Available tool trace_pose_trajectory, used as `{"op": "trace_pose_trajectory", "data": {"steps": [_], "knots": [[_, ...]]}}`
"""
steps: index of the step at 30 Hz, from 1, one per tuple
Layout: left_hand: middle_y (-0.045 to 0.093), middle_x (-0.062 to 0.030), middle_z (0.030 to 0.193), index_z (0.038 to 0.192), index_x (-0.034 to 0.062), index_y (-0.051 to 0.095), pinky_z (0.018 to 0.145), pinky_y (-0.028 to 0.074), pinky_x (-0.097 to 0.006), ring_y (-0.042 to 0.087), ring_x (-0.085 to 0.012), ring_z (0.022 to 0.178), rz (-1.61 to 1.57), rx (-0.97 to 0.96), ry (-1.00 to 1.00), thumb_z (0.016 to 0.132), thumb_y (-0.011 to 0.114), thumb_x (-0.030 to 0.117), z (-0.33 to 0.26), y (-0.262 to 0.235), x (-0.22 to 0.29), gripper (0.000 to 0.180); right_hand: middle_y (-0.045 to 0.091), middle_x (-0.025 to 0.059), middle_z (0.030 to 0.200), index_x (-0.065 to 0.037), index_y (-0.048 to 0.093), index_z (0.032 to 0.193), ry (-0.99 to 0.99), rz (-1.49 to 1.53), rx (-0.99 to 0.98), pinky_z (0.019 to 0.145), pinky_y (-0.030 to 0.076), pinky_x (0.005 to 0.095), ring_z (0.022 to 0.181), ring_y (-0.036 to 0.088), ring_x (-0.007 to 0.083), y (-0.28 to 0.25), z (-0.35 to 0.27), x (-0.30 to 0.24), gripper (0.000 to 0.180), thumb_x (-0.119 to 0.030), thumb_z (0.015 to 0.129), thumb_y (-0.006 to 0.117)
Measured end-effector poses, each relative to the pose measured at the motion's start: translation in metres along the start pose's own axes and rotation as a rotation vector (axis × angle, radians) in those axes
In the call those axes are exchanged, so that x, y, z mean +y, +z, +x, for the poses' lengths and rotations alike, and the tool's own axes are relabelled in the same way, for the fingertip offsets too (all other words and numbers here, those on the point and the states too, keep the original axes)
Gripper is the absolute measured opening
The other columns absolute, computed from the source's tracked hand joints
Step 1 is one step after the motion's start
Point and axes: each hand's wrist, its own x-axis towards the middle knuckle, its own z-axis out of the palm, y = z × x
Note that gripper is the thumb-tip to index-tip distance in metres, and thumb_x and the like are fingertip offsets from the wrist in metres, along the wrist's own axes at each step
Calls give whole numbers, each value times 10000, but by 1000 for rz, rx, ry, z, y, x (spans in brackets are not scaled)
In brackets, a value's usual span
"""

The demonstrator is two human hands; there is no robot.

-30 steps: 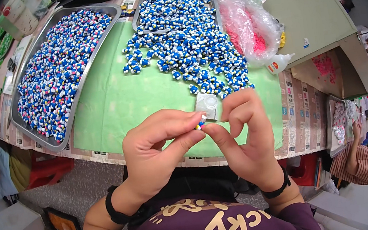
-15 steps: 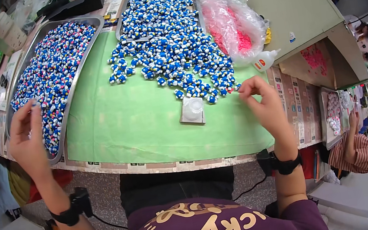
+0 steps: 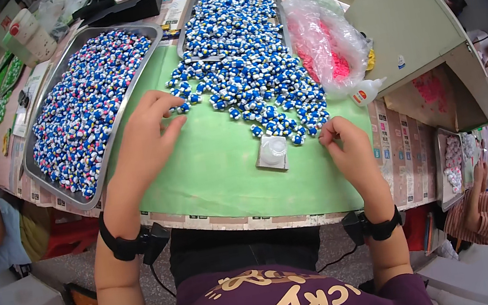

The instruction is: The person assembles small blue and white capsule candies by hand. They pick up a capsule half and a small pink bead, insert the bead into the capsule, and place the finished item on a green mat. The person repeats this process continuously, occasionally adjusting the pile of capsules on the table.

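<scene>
My left hand [image 3: 150, 135] is over the green mat [image 3: 198, 184], fingers stretched and thumb apart, with its fingertips at the left edge of a loose heap of small blue-and-white figure beads [image 3: 245, 76]. Nothing shows between its fingers. At the heap's right edge, my right hand [image 3: 350, 146] is closed in a pinch; whatever its fingertips hold is too small or hidden to make out. Between the hands, a small square block with a clear round dish [image 3: 272, 152] stands on the mat, just below the heap.
A metal tray [image 3: 118, 111] full of blue, white and pink beads stands at left; another metal tray [image 3: 283, 17] lies behind the heap. At right are a plastic bag of pink pieces [image 3: 330, 51], a white glue bottle [image 3: 367, 91] and a cabinet [image 3: 406, 14]. Co-workers sit on both sides.
My left hand has moved right, from over the left tray to the heap's left edge, and its fingers have spread. The right hand stays pinched near the heap. The view has shifted slightly.
</scene>
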Motion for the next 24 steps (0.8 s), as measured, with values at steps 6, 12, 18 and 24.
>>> {"op": "trace_pose_trajectory", "data": {"steps": [6,12,18,24], "knots": [[555,-77,896,937,-1,599,592,447,-263,560,-160,693,101,-7,-76,794,674,-34,3,7,-19,165,618,73,867,1,499,818,144,174,-51,770,483,270,812,598,149,-8,-21,-9,143,113,793,583],[550,-85,893,947,-12,595,586,435,-265,536,-162,667,165,37,-26,830,629,-31,-3,8,-25,123,612,72,877,0,497,830,196,240,58,766,486,271,834,602,147,-6,-29,-11,149,110,803,594],[562,-58,939,993,6,625,577,451,-235,559,-115,686,89,50,-108,918,565,21,-16,-4,-14,97,593,88,838,2,495,849,96,83,15,739,499,296,803,608,202,3,-24,-5,159,132,806,575],[572,-29,949,1002,7,675,601,490,-189,577,-67,726,-827,-240,-288,926,587,27,-38,3,70,118,604,109,857,-26,493,832,-137,379,28,709,483,309,798,604,240,-1,-23,-61,219,148,774,612]]}}
